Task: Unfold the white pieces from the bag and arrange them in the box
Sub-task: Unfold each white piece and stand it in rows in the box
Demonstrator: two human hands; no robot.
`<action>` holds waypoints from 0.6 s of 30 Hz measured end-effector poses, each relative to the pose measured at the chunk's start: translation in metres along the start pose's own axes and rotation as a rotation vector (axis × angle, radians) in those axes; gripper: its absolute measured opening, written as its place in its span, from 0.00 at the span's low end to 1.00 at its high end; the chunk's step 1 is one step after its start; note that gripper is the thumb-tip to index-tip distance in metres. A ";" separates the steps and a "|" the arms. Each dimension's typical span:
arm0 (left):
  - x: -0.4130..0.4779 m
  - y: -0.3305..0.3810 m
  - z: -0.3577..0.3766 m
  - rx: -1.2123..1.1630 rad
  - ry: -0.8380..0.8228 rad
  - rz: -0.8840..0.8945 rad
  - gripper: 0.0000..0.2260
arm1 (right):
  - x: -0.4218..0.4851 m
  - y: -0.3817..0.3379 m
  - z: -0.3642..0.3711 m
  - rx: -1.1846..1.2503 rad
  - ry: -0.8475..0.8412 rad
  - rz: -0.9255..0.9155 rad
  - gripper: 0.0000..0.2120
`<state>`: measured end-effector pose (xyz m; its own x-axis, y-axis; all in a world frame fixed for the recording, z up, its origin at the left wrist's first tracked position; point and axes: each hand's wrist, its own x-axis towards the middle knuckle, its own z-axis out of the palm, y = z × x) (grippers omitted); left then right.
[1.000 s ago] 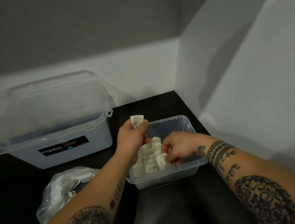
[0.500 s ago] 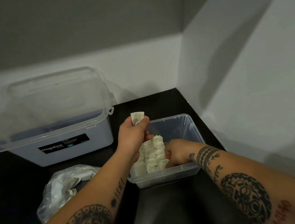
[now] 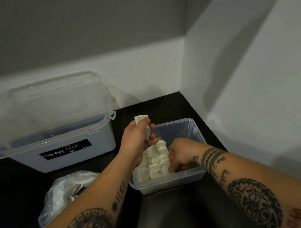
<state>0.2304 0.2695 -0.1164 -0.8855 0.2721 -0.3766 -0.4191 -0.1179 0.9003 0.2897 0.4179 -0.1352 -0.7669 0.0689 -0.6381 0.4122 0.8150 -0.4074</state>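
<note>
A small clear plastic box (image 3: pixel 194 128) sits on the black counter by the right wall. Rows of white pieces (image 3: pixel 156 162) stand packed in its left half. My left hand (image 3: pixel 137 142) hovers over the box's left rim and pinches one white piece (image 3: pixel 141 119) that sticks up above the fingers. My right hand (image 3: pixel 180 153) is down inside the box with curled fingers against the right side of the rows. A crumpled clear bag (image 3: pixel 65 195) with more white pieces lies to the left of the box.
A large translucent storage tub (image 3: pixel 55 133) with a black label stands at the back left, its lid raised behind it. White walls close in at the back and right. A dark padded edge (image 3: pixel 179 218) runs along the front below the box.
My right hand has gone down from the front of the rows into the box beside them. My left hand keeps the same piece pinched and has barely shifted.
</note>
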 end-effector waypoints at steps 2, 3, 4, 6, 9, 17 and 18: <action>0.000 0.000 0.000 -0.092 -0.033 -0.079 0.15 | -0.005 -0.003 -0.011 0.079 0.029 0.002 0.12; 0.001 0.000 0.000 -0.118 -0.043 -0.108 0.16 | -0.009 -0.004 -0.018 0.146 0.057 -0.002 0.10; 0.000 0.000 0.000 -0.126 -0.053 -0.129 0.16 | -0.012 -0.006 -0.024 0.232 0.096 -0.008 0.08; -0.002 -0.001 0.000 -0.120 -0.076 -0.148 0.17 | -0.019 -0.009 -0.035 0.443 0.212 -0.036 0.04; -0.008 0.002 0.003 -0.125 -0.124 -0.152 0.15 | -0.026 -0.012 -0.042 0.581 0.438 -0.147 0.02; -0.019 0.015 0.001 -0.273 -0.171 -0.250 0.16 | -0.042 -0.026 -0.020 0.508 0.641 -0.336 0.13; -0.021 0.016 0.000 -0.252 -0.205 -0.249 0.16 | -0.045 -0.030 -0.017 0.469 0.650 -0.330 0.15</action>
<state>0.2421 0.2618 -0.0939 -0.7030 0.5035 -0.5023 -0.6745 -0.2479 0.6955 0.3035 0.4005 -0.0831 -0.9531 0.3026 0.0019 0.1696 0.5396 -0.8247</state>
